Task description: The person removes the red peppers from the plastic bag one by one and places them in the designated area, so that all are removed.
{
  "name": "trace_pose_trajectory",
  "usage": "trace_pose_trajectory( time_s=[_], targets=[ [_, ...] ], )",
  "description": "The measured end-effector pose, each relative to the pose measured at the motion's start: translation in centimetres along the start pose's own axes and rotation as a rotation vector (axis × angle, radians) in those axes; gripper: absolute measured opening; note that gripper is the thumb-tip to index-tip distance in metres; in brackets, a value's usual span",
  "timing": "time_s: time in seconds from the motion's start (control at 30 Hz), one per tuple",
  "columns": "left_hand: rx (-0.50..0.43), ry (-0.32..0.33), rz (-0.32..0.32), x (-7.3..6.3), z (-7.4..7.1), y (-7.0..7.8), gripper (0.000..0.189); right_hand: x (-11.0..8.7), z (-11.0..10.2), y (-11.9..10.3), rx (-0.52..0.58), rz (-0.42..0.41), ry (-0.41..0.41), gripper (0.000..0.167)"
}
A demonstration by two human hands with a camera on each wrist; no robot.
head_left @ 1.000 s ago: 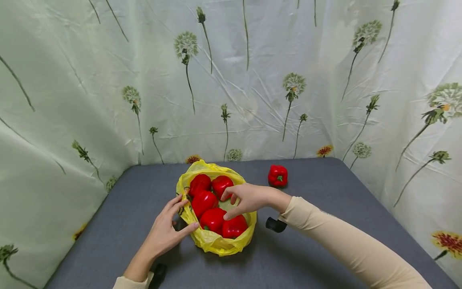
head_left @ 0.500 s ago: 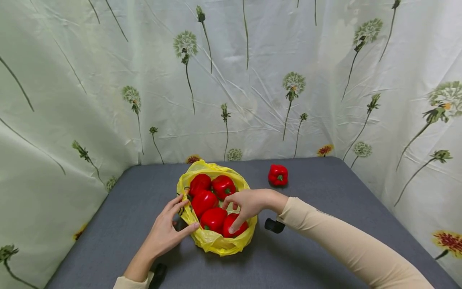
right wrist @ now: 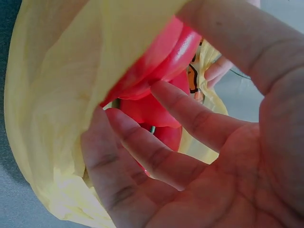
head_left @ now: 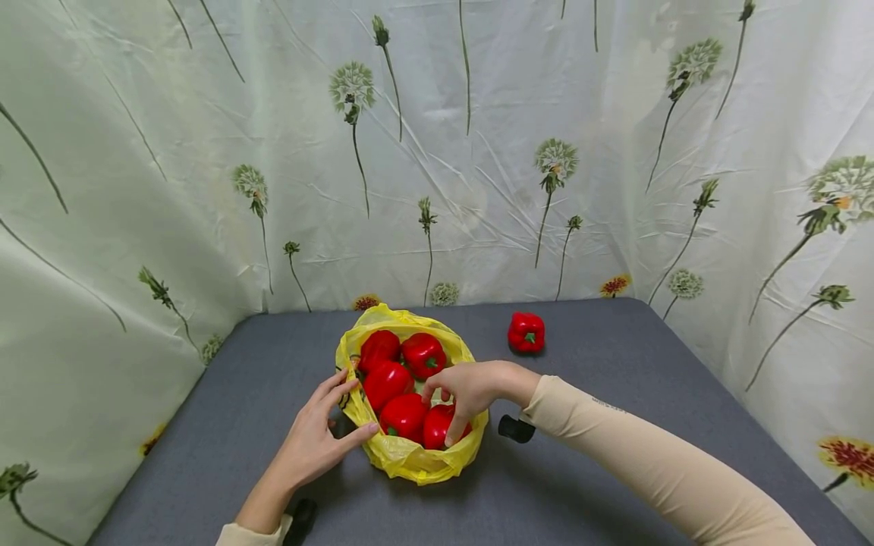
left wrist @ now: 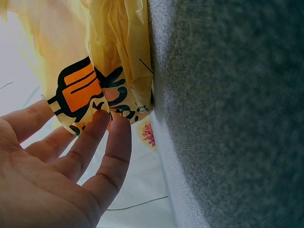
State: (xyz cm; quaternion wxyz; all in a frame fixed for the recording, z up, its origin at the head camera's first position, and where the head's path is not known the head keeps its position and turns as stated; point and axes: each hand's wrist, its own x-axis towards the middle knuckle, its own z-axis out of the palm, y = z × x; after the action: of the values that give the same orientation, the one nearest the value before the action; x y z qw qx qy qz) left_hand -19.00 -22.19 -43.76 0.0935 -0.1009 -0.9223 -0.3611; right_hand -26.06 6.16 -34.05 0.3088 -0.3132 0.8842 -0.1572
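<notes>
Glossy red bell pepper (head_left: 435, 428), rounded and lobed, lies inside a thin yellow plastic bag (head_left: 419, 466), at its near right side under the right hand (head_left: 471, 387). This hand is half closed round it, thumb against the near side and fingers curved down behind; how firmly it presses, I cannot tell. The left hand (head_left: 314, 436) has its fingers extended and spread, fingertips touching the bag's left side, with no clear grip.

The pepper should be light for its bulk, with a smooth, slippery skin and firm walls that could dent or split under a hard squeeze. Best hold is probably across the widest part, thumb facing 2 or 3 fingers, clear of the film. The bag looks limp and easily dragged, so steadying its rim seems wise. Close beside sit 4 other red bell peppers (head_left: 388, 385), which may crowd the fingers; 1 more red pepper (head_left: 526, 334) rests outside, farther back on the grey fabric-covered desk (head_left: 580, 470).
</notes>
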Motion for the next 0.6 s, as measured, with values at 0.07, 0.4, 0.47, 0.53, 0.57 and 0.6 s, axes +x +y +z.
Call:
trace_pose_trajectory(
  time_s=[0.07, 0.4, 0.47, 0.53, 0.57, 0.6],
  targets=[
    [0.0, -0.002, -0.002, 0.0, -0.02, 0.01, 0.082, 0.02, 0.07, -0.05, -0.006, 0.006, 0.006, 0.055],
    [0.006, -0.001, 0.003, 0.05, -0.01, -0.17, 0.082, 0.11, -0.03, -0.33, -0.041, 0.001, 0.023, 0.063],
    [0.007, -0.003, 0.001, 0.06, -0.01, -0.18, 0.082, 0.14, -0.04, -0.38, -0.047, 0.004, 0.026, 0.064],
    [0.008, -0.005, -0.004, 0.05, -0.02, -0.17, 0.082, 0.17, -0.07, -0.41, -0.052, 0.009, 0.03, 0.065],
    [0.008, -0.006, -0.006, 0.05, -0.02, -0.17, 0.082, 0.21, -0.07, -0.41, -0.056, 0.011, 0.033, 0.066],
    [0.007, -0.008, -0.007, 0.04, -0.02, -0.16, 0.083, 0.26, -0.08, -0.4, -0.056, 0.014, 0.037, 0.066]
  ],
)
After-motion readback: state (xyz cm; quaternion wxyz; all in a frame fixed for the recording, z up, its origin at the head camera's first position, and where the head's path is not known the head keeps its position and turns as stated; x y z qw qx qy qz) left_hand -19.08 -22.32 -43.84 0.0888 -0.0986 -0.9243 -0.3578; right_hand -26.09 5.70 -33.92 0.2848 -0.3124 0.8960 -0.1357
